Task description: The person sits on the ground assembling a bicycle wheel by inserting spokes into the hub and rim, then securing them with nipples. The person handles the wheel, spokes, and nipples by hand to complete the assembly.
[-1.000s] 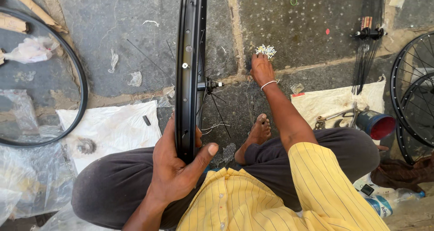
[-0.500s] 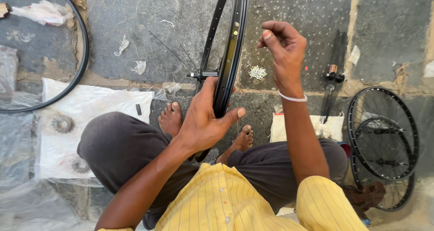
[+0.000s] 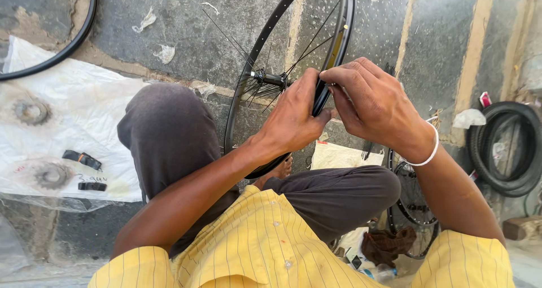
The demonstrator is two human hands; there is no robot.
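Gripping wheel rim [image 3: 257, 51], both hands

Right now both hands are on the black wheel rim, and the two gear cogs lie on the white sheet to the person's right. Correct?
Not quite. In the head view both hands, left hand and right hand, are on the black wheel rim, but the two gear cogs lie on the white sheet to the person's left.

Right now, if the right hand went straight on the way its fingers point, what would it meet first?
The right hand points left at the black wheel rim, which its fingertips seem to touch already. Just past it is the left hand.
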